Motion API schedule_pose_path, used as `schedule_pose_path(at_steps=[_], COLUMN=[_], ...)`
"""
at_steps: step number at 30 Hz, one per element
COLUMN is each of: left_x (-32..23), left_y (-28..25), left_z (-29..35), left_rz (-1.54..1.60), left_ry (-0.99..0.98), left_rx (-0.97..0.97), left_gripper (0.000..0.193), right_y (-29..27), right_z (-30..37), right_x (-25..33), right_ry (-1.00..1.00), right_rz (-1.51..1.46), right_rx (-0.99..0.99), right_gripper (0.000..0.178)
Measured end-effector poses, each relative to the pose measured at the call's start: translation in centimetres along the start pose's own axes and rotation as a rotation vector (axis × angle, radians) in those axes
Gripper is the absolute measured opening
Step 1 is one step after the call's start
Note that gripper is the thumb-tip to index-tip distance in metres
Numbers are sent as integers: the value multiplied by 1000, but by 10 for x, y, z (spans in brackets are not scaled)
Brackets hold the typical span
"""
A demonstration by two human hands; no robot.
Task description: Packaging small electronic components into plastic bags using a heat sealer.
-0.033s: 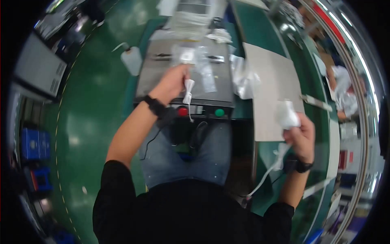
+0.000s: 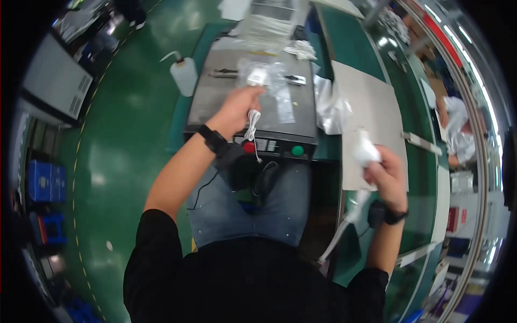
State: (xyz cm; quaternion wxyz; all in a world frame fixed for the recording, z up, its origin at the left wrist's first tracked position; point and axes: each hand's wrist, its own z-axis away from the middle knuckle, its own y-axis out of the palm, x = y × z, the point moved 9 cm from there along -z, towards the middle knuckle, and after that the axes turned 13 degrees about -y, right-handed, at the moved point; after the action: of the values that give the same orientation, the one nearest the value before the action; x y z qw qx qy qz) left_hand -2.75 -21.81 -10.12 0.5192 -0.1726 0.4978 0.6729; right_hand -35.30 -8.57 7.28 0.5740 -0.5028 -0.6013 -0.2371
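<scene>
My left hand [image 2: 237,110] is closed on a white plug adapter [image 2: 257,76] above the dark machine top [image 2: 207,102]. Below those fingers dangles a bundled white cable [image 2: 251,126]; its join to the adapter is hidden. A clear plastic bag [image 2: 284,102] lies on the machine beside the adapter. Over at the right, my right hand [image 2: 389,175] grips a white plug-like piece [image 2: 364,149], blurred by motion, above the beige board [image 2: 371,97]. A white cable [image 2: 338,237] trails from under this hand toward my body.
The machine's front carries a red button [image 2: 249,147] and a green button [image 2: 297,151]. A white squeeze bottle [image 2: 184,76] stands to its left. Crumpled plastic bags [image 2: 331,110] lie between machine and board. Another person's arm [image 2: 442,113] shows at the far right.
My right hand has moved left and slightly up with the white piece. My left hand still holds the adapter; the whole view has shifted slightly.
</scene>
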Motion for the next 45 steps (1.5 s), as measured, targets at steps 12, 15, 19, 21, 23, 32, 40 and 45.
schedule_pose_path(at_steps=[12,15,19,21,23,32,40,45], left_x=[79,106,121,128,123,69,60,71], left_y=[-45,-63,-89,-100,-109,-114,-127,-145], left_z=[194,205,222,224,226,209,181,178], left_rz=[266,185,51,25,-47,-300,-302,-285], left_ry=[233,296,382,343,343,482,515,470], left_rx=[91,-9,-164,-172,-215,-380,-406,-387], left_gripper=[31,35,38,38,38,40,43,42], right_y=[181,204,221,227,227,204,131,150], right_z=[-244,-255,-257,-250,-245,-229,-56,-4], right_x=[-113,-91,-96,-86,-89,-89,-110,-164], right_ry=[-156,-331,-174,-127,-96,-370,-37,-129], right_rz=[334,978,1139,1172,1186,1046,19,-218], right_rx=[81,152,245,271,286,169,-479,-484], right_gripper=[23,26,37,43,46,59,32,25])
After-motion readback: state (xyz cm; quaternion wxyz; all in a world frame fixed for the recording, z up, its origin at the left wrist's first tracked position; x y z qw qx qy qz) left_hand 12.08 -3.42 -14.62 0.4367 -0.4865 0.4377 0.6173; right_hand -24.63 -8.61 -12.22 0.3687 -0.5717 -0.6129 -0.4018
